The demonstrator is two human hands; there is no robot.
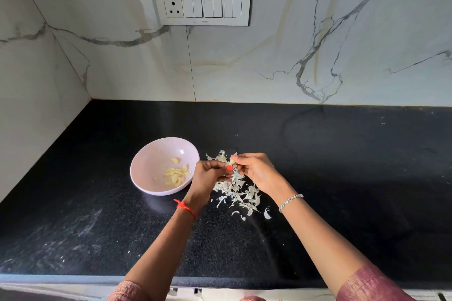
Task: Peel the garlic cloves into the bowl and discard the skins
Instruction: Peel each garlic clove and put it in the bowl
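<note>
A pale pink bowl (pixel 149 166) stands on the black counter and holds several peeled yellow garlic cloves (pixel 176 174). Just right of it my left hand (pixel 208 178) and my right hand (pixel 256 171) meet over a heap of white garlic skins (pixel 241 194). Both pinch one small garlic clove (pixel 231 161) between their fingertips, the left from below, the right from above. Most of the clove is hidden by the fingers.
The black stone counter (pixel 342 178) runs to a marble wall at the back and on the left. A switch panel (pixel 203 6) sits on the back wall. Loose skins (pixel 267 212) lie scattered toward the counter's front edge.
</note>
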